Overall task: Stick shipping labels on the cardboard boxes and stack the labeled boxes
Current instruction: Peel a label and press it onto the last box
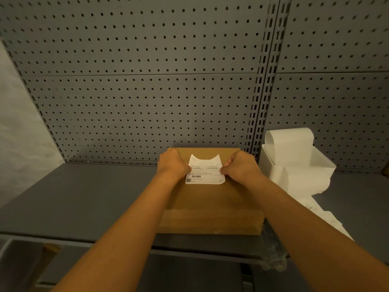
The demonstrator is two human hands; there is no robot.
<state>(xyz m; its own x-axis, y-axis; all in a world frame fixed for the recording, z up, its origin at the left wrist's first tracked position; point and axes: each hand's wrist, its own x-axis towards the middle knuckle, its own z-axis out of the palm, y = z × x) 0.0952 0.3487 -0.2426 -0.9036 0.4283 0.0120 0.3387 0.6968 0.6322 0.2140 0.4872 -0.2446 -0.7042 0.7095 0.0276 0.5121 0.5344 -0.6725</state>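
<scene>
Fingers [188, 167] of the left hand [172, 163] and right hand [242, 165] pinch a shipping label [205, 171] over the box [210, 199] on the shelf [84, 199], best smoothed flat from its near edge.

It is dim and a bit yellow where I work. The wall [147, 91] bends at the edges. My arms look big and soft up close.
</scene>
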